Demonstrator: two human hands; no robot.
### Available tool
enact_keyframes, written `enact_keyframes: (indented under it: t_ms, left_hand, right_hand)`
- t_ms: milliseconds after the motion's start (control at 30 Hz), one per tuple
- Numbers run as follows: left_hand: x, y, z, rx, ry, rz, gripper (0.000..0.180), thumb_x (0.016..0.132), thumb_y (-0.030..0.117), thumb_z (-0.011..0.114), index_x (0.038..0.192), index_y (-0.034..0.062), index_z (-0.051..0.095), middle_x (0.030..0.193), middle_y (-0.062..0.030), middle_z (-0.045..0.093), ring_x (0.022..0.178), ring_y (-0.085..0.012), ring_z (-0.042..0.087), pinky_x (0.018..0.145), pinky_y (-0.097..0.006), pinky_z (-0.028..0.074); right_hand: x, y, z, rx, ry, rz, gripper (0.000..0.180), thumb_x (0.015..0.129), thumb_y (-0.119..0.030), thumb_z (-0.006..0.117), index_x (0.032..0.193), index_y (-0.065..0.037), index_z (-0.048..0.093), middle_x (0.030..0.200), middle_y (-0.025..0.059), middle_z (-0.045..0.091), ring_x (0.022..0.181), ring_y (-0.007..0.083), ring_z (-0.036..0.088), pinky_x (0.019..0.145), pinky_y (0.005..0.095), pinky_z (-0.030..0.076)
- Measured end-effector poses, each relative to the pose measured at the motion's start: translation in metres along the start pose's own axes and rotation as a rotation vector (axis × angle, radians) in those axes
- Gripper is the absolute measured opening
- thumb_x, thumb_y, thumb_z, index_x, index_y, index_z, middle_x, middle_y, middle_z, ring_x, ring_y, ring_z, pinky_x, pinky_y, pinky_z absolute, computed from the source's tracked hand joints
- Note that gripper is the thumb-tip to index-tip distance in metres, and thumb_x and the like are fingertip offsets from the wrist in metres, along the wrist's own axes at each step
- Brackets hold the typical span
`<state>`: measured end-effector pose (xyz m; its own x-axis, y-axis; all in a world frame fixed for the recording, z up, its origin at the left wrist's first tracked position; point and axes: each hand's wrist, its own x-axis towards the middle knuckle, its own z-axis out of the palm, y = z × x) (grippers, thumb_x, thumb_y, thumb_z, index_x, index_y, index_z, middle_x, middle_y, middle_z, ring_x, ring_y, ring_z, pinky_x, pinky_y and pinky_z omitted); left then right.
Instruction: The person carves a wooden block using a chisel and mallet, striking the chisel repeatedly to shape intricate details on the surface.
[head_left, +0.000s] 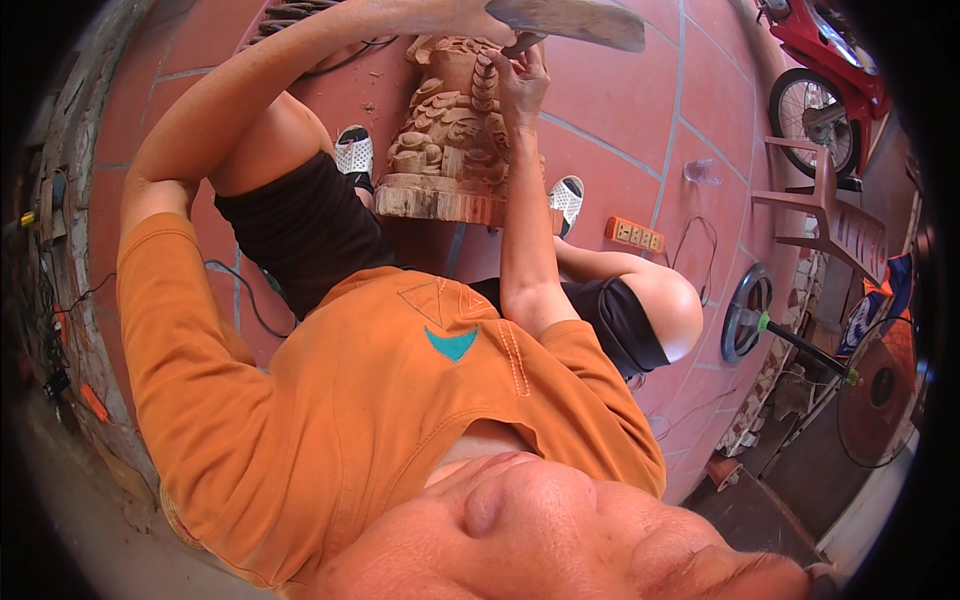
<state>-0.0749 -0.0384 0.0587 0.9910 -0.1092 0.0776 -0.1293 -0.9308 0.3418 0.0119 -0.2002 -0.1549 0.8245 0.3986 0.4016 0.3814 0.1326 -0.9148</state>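
A carved wooden sculpture [445, 130] stands on a thick, rough-edged wooden base between my feet. Its surface carries scrolls and rounded, scale-like shapes. At the top edge of the view my left hand [455, 15] is closed on a flat, paddle-shaped wooden mallet [590, 25], held level above the carving. My right hand [520, 88] is at the sculpture's upper right side. Its fingers pinch a narrow chisel [522, 43], of which only a short dark stub shows just under the mallet; the cutting end is hidden.
An orange power strip [635, 235] and a clear plastic cup [703, 172] are on the red tiled floor at the right. Beyond are a plastic chair [825, 215], a red motorbike [835, 60] and a standing fan [880, 390]. Cables [250, 310] run along the left.
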Motion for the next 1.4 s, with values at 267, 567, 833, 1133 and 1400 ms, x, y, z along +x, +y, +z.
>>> enact_keyframes:
  t_ms: [267,567,833,1133,1400]
  left_hand:
    - [-0.006,0.008,-0.004,-0.105,-0.133,-0.089,0.051,0.083,0.037,0.074,0.107,-0.0053,0.06,0.088,-0.0273,0.069,0.085,-0.0405,0.071,0.075,-0.05,0.056]
    - [-0.006,-0.008,0.014,-0.049,0.136,0.113,0.053,0.083,0.037,0.075,0.11,-0.0053,0.058,0.083,-0.0255,0.069,0.078,-0.0396,0.071,0.069,-0.049,0.056]
    - [-0.007,-0.008,0.021,0.043,-0.111,0.013,0.049,0.082,0.033,0.072,0.111,-0.0033,0.059,0.083,-0.0266,0.068,0.078,-0.0429,0.07,0.068,-0.052,0.054]
    - [-0.015,-0.002,-0.003,-0.021,-0.047,-0.081,0.059,0.083,0.041,0.075,0.112,-0.0074,0.059,0.095,-0.0287,0.069,0.09,-0.0416,0.07,0.08,-0.05,0.054]
    - [-0.022,-0.017,-0.005,-0.061,0.067,0.012,0.06,0.083,0.04,0.075,0.115,-0.0083,0.059,0.099,-0.0285,0.069,0.094,-0.0418,0.069,0.083,-0.05,0.053]
  right_hand:
    - [-0.002,-0.012,0.002,-0.071,0.003,0.016,0.04,0.087,-0.015,0.082,0.119,0.003,0.067,0.107,0.0058,0.073,0.096,0.012,0.068,0.08,0.0281,0.056]
    - [-0.001,-0.008,0.004,-0.02,0.019,-0.005,0.037,0.089,-0.015,0.08,0.118,0.003,0.067,0.102,0.0074,0.073,0.095,0.012,0.068,0.079,0.0282,0.056]
    - [-0.001,-0.002,0.0,-0.087,0.015,-0.01,0.036,0.092,-0.013,0.076,0.122,0.003,0.065,0.099,0.0082,0.073,0.088,0.0116,0.068,0.077,0.0283,0.056]
    - [0.0,0.0,-0.001,0.016,0.014,-0.003,0.027,0.09,-0.01,0.077,0.112,-0.002,0.063,0.09,0.006,0.072,0.083,0.009,0.067,0.073,0.0261,0.055]
    - [-0.001,-0.006,0.007,-0.056,0.038,0.005,0.028,0.087,-0.012,0.081,0.104,-0.002,0.061,0.088,0.0033,0.07,0.08,0.008,0.065,0.071,0.0252,0.055]
